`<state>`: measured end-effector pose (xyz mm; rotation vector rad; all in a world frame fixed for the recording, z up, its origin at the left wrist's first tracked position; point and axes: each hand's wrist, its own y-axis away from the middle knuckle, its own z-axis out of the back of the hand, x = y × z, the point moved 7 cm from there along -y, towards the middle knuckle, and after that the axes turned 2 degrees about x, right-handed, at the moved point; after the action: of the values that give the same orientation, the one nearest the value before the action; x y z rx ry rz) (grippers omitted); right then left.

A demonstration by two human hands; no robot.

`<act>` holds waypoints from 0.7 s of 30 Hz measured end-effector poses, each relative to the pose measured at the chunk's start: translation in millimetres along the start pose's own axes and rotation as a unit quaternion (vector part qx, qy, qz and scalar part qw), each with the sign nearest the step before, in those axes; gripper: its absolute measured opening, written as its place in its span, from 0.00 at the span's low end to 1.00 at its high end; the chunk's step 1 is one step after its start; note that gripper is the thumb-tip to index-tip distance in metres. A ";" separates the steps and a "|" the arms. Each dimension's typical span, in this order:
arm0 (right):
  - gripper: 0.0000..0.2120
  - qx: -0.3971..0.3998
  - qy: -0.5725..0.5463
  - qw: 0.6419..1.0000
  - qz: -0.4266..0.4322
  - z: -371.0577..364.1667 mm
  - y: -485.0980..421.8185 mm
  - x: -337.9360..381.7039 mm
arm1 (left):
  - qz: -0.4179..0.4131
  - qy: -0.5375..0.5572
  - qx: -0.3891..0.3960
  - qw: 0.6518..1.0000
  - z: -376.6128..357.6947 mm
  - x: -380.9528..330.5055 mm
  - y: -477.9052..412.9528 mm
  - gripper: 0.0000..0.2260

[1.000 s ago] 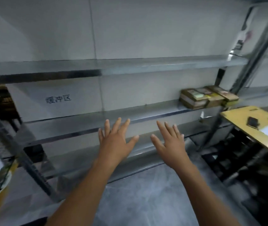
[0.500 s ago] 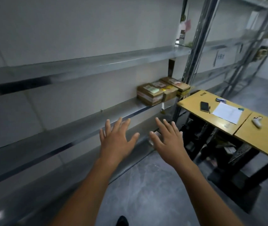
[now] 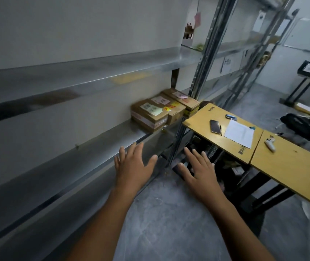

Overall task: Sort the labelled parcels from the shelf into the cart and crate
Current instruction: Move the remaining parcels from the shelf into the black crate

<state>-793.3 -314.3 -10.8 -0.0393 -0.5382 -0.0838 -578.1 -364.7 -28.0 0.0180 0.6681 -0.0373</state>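
Note:
Three brown cardboard parcels with paper labels sit in a row at the right end of the middle metal shelf (image 3: pixel 97 144): the nearest parcel (image 3: pixel 150 115), a middle parcel (image 3: pixel 171 108) and a far parcel (image 3: pixel 184 99). My left hand (image 3: pixel 133 166) is held out flat with straight fingers, below and in front of the nearest parcel, holding nothing. Beside it my right hand (image 3: pixel 199 170) is also spread flat and empty, lower right of the parcels. No cart or crate is in view.
A yellow table (image 3: pixel 286 170) stands right of the shelf, carrying a phone (image 3: pixel 215 126), a paper sheet (image 3: pixel 239 133) and a white controller (image 3: pixel 270 144). A steel upright (image 3: pixel 203 68) bounds the shelf bay. A dark bag (image 3: pixel 306 127) lies on the grey floor beyond.
The view has swung right along the shelf and closer; the parcels now lie much nearer to my hands. Both hands stay spread, flat and empty.

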 end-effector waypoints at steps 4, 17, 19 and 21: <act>0.29 0.000 -0.016 1.000 -0.011 -4.5 -35.7 -10.8 | 0.002 0.020 0.010 1.000 -15.8 -0.5 -36.3 0.32; 0.32 0.068 -0.039 0.996 0.032 -34.8 -214.0 -65.9 | 0.141 0.173 -0.006 0.975 -82.3 11.1 -194.5 0.32; 0.31 0.073 -0.046 0.995 0.046 -28.5 -250.5 -70.7 | 0.175 0.205 -0.006 0.963 -93.5 5.1 -223.8 0.33; 0.31 0.071 -0.060 0.994 0.057 -22.7 -286.0 -75.4 | 0.202 0.234 -0.008 0.951 -104.4 -0.9 -255.2 0.34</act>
<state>-872.0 -595.2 -64.6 0.0634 -0.6607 0.0681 -653.7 -616.7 -110.6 0.1514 1.1281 0.3778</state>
